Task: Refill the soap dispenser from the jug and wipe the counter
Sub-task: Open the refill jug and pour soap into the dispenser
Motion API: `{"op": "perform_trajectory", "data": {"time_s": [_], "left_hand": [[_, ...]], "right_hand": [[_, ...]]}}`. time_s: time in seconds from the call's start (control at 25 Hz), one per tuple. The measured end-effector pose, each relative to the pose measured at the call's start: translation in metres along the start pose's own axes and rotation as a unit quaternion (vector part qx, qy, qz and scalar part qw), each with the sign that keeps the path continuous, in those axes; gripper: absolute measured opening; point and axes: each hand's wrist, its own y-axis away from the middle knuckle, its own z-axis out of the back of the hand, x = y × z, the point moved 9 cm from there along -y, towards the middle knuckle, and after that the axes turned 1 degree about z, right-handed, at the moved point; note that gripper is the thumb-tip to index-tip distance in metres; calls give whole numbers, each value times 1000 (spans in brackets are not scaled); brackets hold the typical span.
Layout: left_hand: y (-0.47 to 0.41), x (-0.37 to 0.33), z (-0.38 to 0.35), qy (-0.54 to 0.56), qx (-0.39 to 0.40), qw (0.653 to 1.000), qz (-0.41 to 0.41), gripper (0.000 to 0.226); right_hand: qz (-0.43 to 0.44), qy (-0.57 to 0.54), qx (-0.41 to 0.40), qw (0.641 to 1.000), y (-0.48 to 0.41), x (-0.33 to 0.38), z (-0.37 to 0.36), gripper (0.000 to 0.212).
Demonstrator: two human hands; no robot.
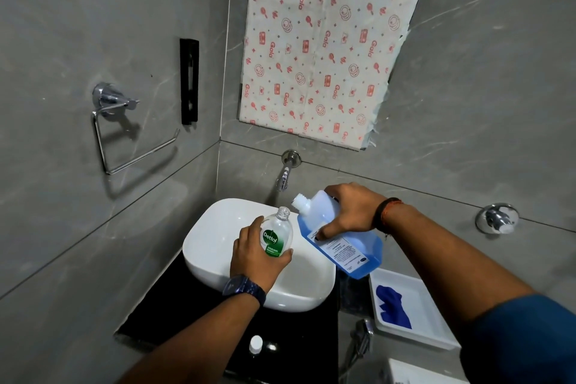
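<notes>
**Jug tipped toward the open Dettol bottle over the basin**

Our left hand [255,254] wraps around the clear Dettol soap bottle [277,235], thumb on the right of the green label and fingers behind it. It holds the bottle almost upright above the white washbasin [212,246]. The bottle's threaded neck is open, with no pump on it. A dark wristwatch [243,288] sits on that wrist.

Our right hand [349,212] grips the translucent jug [371,246] from above, fingers curled down over its labelled face. The jug is tilted with its uncapped white spout [300,199] pointing left, just above and to the right of the bottle's neck and not touching it. Blue liquid fills the jug's lower, right-hand part. A thread band [388,215] circles the right wrist.

The basin rests on a black counter [174,315] that fills the corner of the grey tiled walls. A small white cap [256,343] stands on the counter near its front edge, well apart from both containers.

Right of the counter lies a white tray [436,330] with a blue cloth [391,309] crumpled at its left side; we cannot tell what carries the tray.

A chrome wall tap [285,171] juts out behind the basin. Above it hangs a white sheet printed in red [324,40], and a chrome towel ring [124,134] is fixed to the left wall.
</notes>
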Motion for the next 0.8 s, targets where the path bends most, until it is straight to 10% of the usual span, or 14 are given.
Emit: {"op": "perform_trajectory", "data": {"time_s": [0.8], "left_hand": [[-2,-3,-11,-5,16,1000,-14,92]], "right_hand": [[-24,54,52,997,-6,-4,-3,76]]}}
